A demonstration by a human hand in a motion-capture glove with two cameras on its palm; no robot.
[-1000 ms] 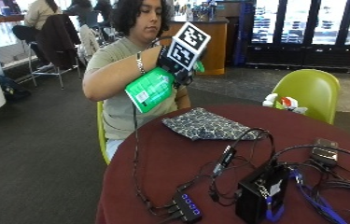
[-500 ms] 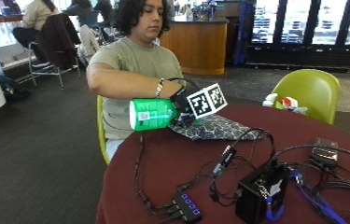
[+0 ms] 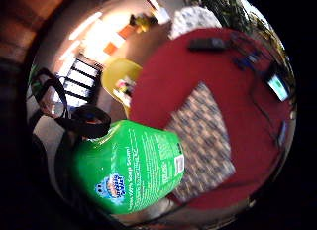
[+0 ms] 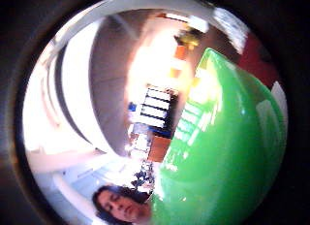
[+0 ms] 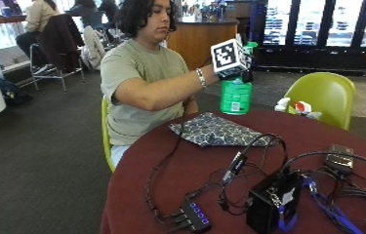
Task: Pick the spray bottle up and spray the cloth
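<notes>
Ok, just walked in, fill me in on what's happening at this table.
A seated person holds a green spray bottle up in the air with the gloved right hand, above the far edge of the round red table. A patterned cloth lies flat on the table just below and in front of them. No spray is visible.

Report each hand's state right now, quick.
Right hand: gloved, grips the green spray bottle, held upright in the air above the patterned cloth.
Left hand: not visible, cannot tell.
</notes>
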